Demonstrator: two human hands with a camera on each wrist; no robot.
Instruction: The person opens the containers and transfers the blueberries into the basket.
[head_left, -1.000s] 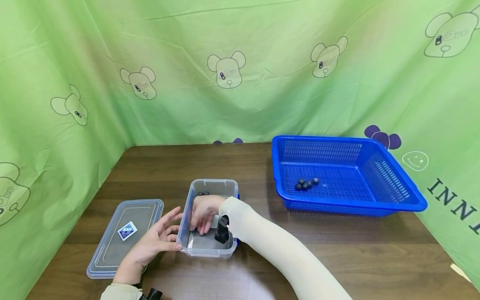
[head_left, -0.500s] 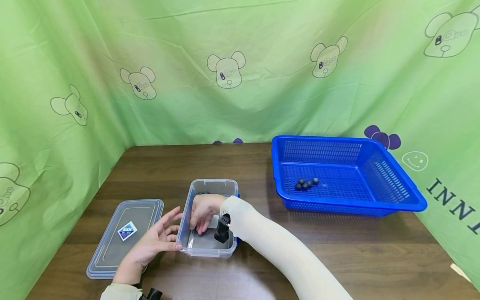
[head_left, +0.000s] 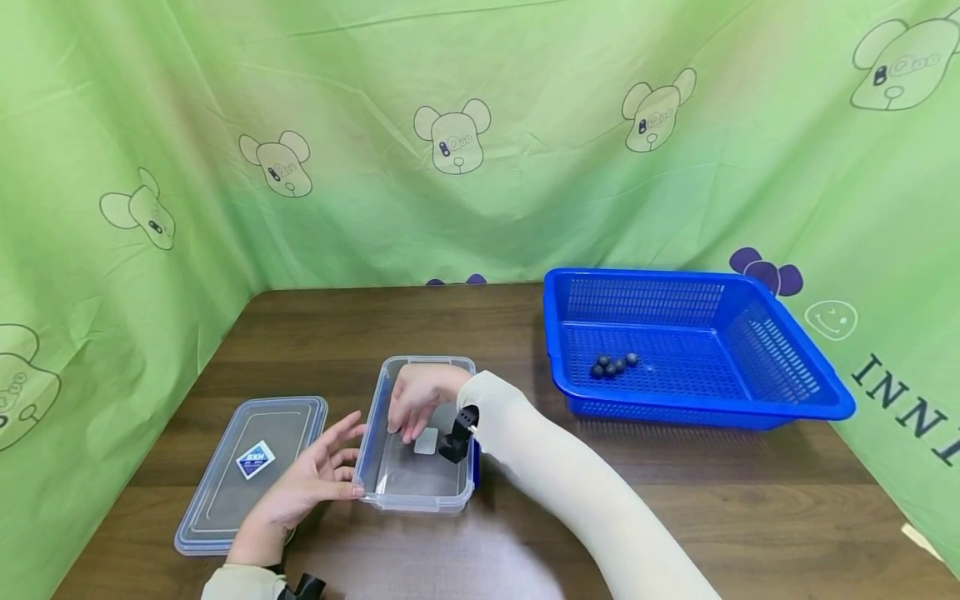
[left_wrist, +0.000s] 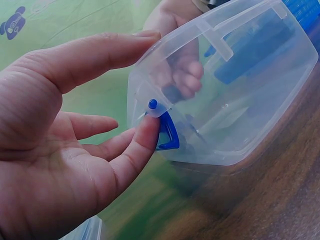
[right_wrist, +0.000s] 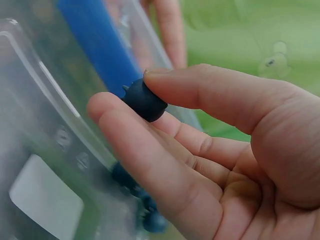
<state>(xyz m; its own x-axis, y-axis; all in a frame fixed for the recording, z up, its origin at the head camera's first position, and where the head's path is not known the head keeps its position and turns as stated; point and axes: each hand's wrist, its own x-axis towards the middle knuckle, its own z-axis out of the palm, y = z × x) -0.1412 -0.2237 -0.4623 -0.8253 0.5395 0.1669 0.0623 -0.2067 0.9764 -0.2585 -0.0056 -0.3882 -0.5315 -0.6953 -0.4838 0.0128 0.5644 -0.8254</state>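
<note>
A clear plastic food container stands without its lid on the table. My right hand is inside it, pinching one blueberry between thumb and forefinger above the container floor. More blueberries lie in the container beyond the fingers, partly hidden by them. At the container's left side, my left hand rests against the wall with fingers spread. The left wrist view has its thumb at the rim and one finger on the blue latch.
Left of the container lies its lid with a blue and white sticker. A blue perforated basket stands at the right, with several blueberries inside. Green printed cloth hangs behind the table.
My right hand has risen slightly within the container and shifted toward its far side, with the blueberry between its fingertips. The left hand has stayed in place.
</note>
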